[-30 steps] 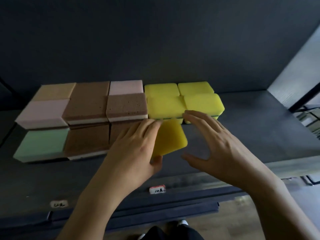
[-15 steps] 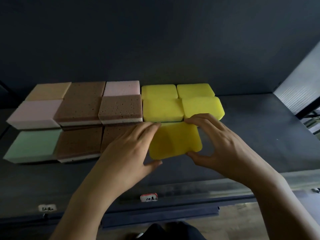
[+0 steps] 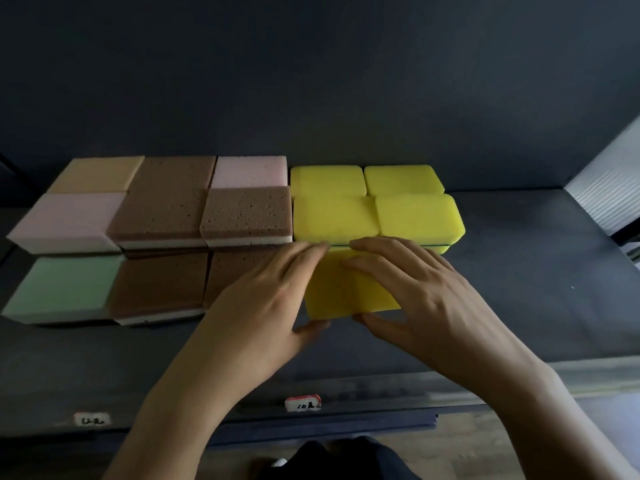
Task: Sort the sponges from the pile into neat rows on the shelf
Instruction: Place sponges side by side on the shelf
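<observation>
Rows of brown, pink and green foam sponges [image 3: 162, 220] and a stack of yellow sponges [image 3: 374, 209] looked finished, I judged. My right hand [image 3: 426, 292] gripped one flat yellow foam sponge [image 3: 346, 289] on the dark shelf [image 3: 519, 289], against that stack; my left hand [image 3: 263, 299] pressed it flat-fingered. I saw no pile.

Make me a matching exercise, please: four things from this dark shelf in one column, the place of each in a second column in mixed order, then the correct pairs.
Things
1. mint green rectangular foam sponge
2. tan rectangular foam sponge
3. front yellow rounded foam sponge
4. red and white paper price label

Places
A. on the front edge of the dark shelf
B. back left corner of the rows
C. between the left hand and the right hand
D. front left corner of the rows

Pairs: 1-D, 2-B, 3-C, 4-A
</observation>
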Demonstrator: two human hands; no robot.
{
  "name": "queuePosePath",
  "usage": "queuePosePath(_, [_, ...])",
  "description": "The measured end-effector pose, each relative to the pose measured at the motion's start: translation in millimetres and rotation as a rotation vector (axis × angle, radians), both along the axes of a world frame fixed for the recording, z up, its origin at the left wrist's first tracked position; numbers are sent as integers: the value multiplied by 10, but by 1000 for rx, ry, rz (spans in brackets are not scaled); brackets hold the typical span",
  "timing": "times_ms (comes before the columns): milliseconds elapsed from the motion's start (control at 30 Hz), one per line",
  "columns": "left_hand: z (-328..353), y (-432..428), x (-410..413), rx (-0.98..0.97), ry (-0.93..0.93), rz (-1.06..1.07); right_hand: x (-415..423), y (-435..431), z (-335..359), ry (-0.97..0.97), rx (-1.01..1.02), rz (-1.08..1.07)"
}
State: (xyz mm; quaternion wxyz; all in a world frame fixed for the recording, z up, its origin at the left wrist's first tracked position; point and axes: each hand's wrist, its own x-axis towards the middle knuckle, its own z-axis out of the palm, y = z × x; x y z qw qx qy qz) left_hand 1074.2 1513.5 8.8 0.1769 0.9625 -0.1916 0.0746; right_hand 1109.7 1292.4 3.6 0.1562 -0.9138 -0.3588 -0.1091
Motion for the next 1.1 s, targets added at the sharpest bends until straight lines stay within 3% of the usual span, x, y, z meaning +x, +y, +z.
queuePosePath(333, [-124,283,9,166,-30,113,16,36,-213,44,11,-52])
queuePosePath(1100, [-262,311,59,98,-27,75,-61,288,-437,14,25,-91])
